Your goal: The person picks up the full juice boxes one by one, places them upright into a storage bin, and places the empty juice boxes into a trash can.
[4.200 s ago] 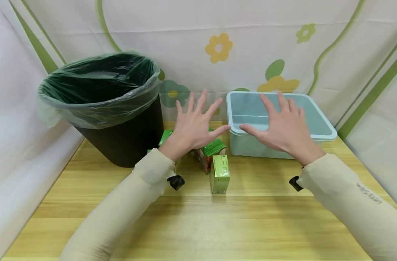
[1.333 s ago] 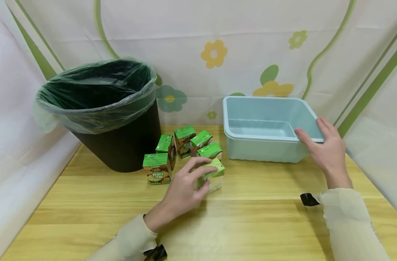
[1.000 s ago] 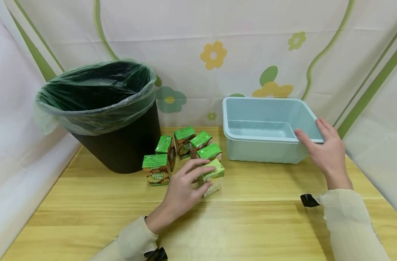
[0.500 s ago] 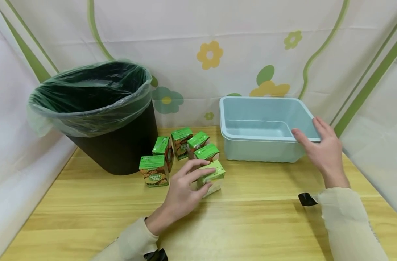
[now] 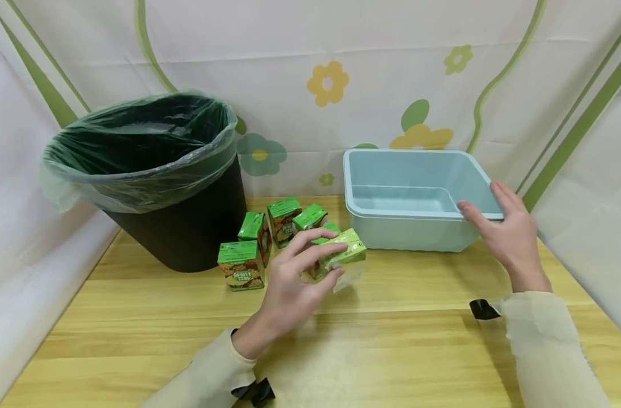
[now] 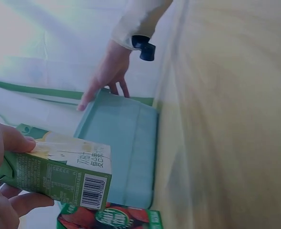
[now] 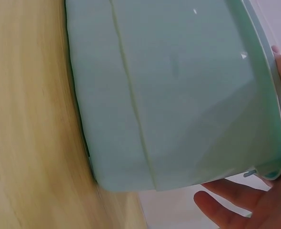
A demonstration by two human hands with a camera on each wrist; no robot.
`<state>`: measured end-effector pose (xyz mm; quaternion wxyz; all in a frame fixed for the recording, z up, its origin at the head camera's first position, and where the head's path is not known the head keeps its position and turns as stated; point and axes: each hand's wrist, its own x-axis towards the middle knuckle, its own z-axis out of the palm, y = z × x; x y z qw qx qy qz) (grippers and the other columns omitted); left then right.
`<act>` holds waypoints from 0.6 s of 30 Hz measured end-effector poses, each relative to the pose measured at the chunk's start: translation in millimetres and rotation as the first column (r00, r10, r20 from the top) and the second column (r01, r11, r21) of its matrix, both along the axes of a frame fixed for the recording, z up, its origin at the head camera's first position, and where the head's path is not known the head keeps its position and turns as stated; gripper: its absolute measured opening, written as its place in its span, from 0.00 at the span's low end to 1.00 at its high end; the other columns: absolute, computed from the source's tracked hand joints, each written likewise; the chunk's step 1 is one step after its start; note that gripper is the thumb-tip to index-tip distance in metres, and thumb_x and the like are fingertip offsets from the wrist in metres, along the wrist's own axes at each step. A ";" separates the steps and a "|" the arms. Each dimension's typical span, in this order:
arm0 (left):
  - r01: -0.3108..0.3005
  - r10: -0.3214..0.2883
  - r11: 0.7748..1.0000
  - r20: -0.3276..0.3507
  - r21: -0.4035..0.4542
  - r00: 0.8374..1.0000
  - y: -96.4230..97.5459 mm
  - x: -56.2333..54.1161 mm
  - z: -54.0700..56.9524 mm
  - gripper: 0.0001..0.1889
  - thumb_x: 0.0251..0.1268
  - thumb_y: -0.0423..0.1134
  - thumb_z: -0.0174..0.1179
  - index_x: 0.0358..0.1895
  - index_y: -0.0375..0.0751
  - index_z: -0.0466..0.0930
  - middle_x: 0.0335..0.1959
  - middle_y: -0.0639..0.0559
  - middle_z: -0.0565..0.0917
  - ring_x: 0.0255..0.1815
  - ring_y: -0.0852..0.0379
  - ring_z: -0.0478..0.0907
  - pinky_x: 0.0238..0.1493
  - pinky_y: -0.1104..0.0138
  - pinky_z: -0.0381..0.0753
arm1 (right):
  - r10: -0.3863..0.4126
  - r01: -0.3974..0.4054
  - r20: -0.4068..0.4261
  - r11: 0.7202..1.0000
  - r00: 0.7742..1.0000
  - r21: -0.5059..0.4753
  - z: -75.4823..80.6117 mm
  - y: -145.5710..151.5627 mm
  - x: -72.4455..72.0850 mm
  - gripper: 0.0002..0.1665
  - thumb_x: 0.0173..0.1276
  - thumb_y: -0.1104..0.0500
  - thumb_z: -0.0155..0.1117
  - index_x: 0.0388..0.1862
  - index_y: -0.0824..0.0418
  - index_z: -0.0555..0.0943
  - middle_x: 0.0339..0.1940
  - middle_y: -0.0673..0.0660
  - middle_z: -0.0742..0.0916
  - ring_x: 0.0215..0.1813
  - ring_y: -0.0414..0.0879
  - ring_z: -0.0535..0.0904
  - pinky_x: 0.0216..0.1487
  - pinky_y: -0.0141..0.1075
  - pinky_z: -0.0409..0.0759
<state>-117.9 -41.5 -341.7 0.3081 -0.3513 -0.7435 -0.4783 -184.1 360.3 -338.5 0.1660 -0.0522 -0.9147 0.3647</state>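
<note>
In the head view my left hand (image 5: 297, 289) pinches a yellow-green juice carton (image 5: 352, 245) between thumb and fingers. The carton is tilted and raised off the table. The left wrist view shows the carton's side with a barcode (image 6: 93, 191), my thumb (image 6: 19, 140) lying along it. My right hand (image 5: 511, 241) grips the right front corner of a light blue plastic tub (image 5: 412, 233), thumb and fingers over its rim. In the right wrist view, the tub's wall (image 7: 178, 95) fills the middle, and some fingers (image 7: 226, 193) are beneath the rim. No contents show inside the tub.
Several small drink cartons with green tops (image 5: 241, 266) stand left of and behind the held carton. A black trash bin (image 5: 203, 232) with a translucent green liner (image 5: 177, 187) stands at the left. A flowered white curtain (image 5: 290, 34) backs the wooden table (image 5: 392, 351).
Both hands were spread open in the air at first. The left then took hold of the yellow-green carton and has now raised it slightly rightward. My right hand has stayed on the tub's rim.
</note>
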 end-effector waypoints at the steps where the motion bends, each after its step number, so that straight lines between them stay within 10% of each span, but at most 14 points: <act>1: -0.003 0.003 1.000 -0.002 0.007 1.000 0.9 -0.8 2.9 0.19 0.56 0.25 0.77 0.52 0.40 0.91 0.57 0.42 0.86 0.49 0.50 0.87 0.27 0.74 0.75 | 0.002 -0.002 0.002 1.000 1.000 0.000 -0.1 0.3 -0.1 0.53 0.77 0.34 0.61 0.90 0.52 0.51 0.91 0.56 0.53 0.91 0.65 0.44 0.85 0.70 0.44; 9: -0.007 0.006 0.999 0.020 0.035 1.000 8.6 -12.3 25.7 0.17 0.60 0.28 0.76 0.53 0.38 0.91 0.59 0.42 0.86 0.29 0.55 0.78 0.26 0.72 0.77 | 0.009 -0.009 0.014 1.000 1.000 -0.006 0.6 2.7 2.0 0.54 0.77 0.35 0.61 0.90 0.51 0.48 0.91 0.57 0.52 0.90 0.66 0.44 0.85 0.71 0.45; 18: 0.028 -0.035 0.994 0.060 0.108 0.998 14.7 -25.9 48.4 0.17 0.62 0.26 0.74 0.55 0.36 0.90 0.60 0.42 0.83 0.53 0.50 0.88 0.44 0.66 0.92 | 0.023 -0.023 0.023 1.000 0.999 -0.015 0.0 1.7 1.3 0.55 0.76 0.35 0.62 0.90 0.52 0.48 0.91 0.57 0.51 0.90 0.66 0.43 0.84 0.71 0.45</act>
